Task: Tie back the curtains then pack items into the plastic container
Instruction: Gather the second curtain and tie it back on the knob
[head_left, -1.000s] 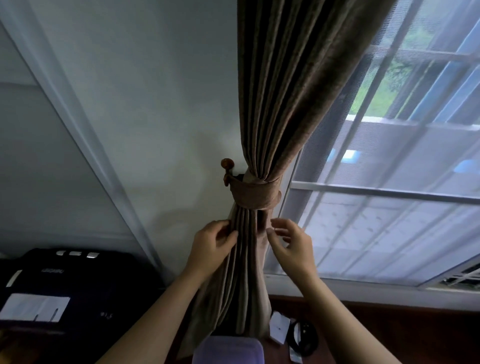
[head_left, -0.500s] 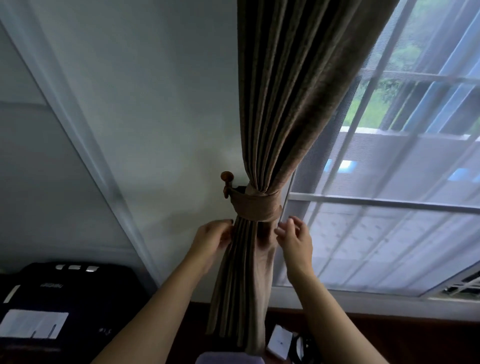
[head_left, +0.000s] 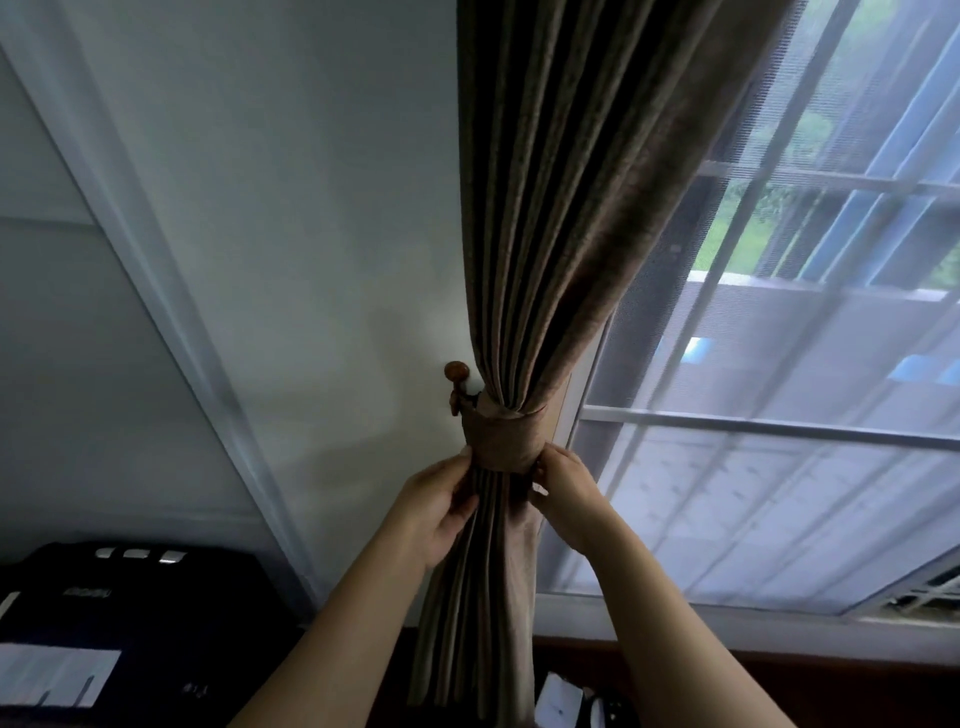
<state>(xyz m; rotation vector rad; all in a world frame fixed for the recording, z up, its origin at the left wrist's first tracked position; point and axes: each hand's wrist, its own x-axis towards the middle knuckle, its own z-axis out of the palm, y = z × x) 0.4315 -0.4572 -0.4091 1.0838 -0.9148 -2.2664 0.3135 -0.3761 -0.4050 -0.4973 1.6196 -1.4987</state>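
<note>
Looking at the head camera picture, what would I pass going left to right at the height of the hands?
In order: white wall trim → left hand → brown curtain → right hand → sheer-covered window.

the curtain is a heavy brown cloth, matt with a faint soft nap, and the tieback band round it is of the same cloth. the knob beside the band is wood with a glossy reddish varnish, against a smooth, matt painted wall. the net curtain is thin, see-through mesh, the window frame looks smooth and white, and the sheet at lower left looks like plain white paper.
</note>
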